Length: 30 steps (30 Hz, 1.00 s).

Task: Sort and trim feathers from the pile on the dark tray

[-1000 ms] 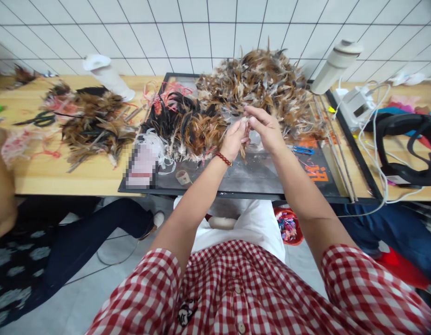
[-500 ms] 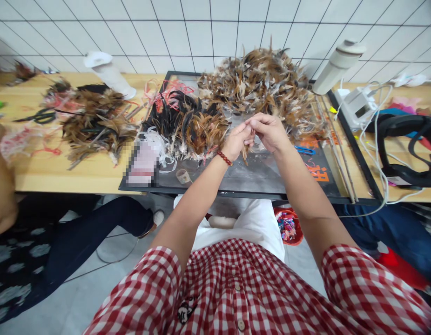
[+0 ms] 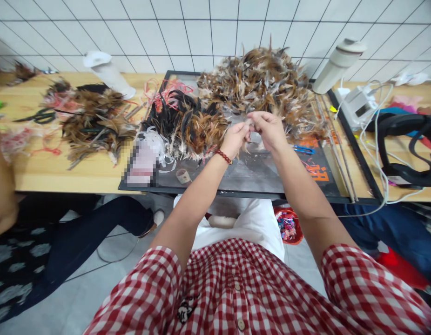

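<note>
My left hand (image 3: 237, 137), with a red bead bracelet at its wrist, is closed in a pinch on a feather (image 3: 245, 148). Part of the feather hangs below the fingers, pale and blurred. Close beside it, my right hand (image 3: 269, 130) pinches at the same spot; fingertips hide most of what lies between the hands. Behind them rises a big heap of brown and white feathers (image 3: 257, 86). Left of my hands lies a smaller pile of black and brown feathers (image 3: 192, 125). Both sit on a dark board (image 3: 222, 179).
White ribbon (image 3: 159, 146), a small tape roll (image 3: 183, 176) and a blue clip-like tool (image 3: 304, 150) lie on the board. Thin sticks (image 3: 337, 149) run along its right side. Bottles (image 3: 339, 65), a black headset (image 3: 390, 149) and scissors (image 3: 39, 116) are farther out. A person sits at left.
My fingertips have shifted slightly, the right-hand fingers moving a little apart from the left. The feather below my left hand now looks paler and less of it hangs down.
</note>
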Each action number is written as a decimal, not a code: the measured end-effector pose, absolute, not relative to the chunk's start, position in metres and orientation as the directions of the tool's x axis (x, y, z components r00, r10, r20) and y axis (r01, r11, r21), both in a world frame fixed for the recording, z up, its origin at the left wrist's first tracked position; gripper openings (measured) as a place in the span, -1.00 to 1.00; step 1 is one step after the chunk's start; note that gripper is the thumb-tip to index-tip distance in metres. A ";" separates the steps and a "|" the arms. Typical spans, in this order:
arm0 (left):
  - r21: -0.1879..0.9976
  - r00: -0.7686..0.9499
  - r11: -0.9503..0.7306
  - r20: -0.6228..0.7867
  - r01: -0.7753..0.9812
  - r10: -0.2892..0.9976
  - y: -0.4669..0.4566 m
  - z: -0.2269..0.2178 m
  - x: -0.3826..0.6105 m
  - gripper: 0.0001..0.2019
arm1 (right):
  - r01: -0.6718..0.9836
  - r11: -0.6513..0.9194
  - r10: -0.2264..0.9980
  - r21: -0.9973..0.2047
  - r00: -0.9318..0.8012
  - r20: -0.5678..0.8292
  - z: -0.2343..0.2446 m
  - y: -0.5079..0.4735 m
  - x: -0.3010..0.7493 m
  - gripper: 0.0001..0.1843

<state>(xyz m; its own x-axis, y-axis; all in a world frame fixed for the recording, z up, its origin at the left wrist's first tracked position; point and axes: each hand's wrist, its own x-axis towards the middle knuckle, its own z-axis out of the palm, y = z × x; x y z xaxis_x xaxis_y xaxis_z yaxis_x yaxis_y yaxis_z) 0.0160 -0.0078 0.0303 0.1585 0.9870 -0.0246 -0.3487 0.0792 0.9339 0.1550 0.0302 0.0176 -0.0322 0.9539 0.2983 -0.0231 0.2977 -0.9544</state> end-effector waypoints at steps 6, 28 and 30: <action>0.886 0.121 0.152 -0.110 -0.438 0.987 -0.010 0.038 0.015 -0.70 | -0.011 0.289 0.957 -0.957 -0.002 0.289 0.022 0.031 0.158 -0.34; 0.883 0.127 0.158 -0.113 -0.441 0.986 -0.010 0.037 0.016 -0.69 | 0.041 0.382 0.923 -0.923 0.040 0.383 0.026 0.018 0.145 -0.43; 0.886 0.134 0.181 -0.136 -0.428 0.982 -0.011 0.038 0.016 -0.67 | 0.053 0.395 0.911 -0.917 0.107 0.398 0.022 0.024 0.148 -0.36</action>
